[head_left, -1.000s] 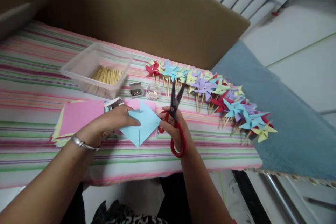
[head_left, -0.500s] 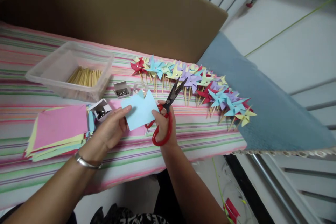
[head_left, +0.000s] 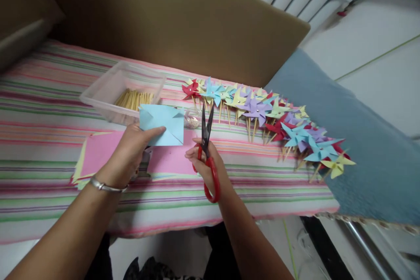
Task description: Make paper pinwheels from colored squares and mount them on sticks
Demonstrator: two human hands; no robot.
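Note:
A light blue paper square (head_left: pixel 169 124) with slits cut in from its corners is pinched in my left hand (head_left: pixel 133 146), thumb on top. My right hand (head_left: pixel 213 164) is closed round the red handles of a pair of scissors (head_left: pixel 206 133), whose dark blades point away from me and stand slightly apart. The blades are to the right of the blue paper, not touching it. Below the paper lies a pink sheet (head_left: pixel 170 162) on the table. A stack of coloured paper (head_left: pixel 100 153), pink on top, is partly hidden behind my left wrist.
A clear plastic box (head_left: pixel 98 96) holds several thin wooden sticks (head_left: pixel 134 98). Finished paper pinwheels (head_left: pixel 256 109) on sticks run along the right of the striped tablecloth (head_left: pixel 42 148). A small clear round container (head_left: pixel 193 118) sits behind the scissors. A brown board (head_left: pixel 183 22) stands at the back.
My right hand has let go of the blue paper and drawn right with the scissors, blades now pointing straighter ahead. My left hand has turned the paper. The view has shifted left.

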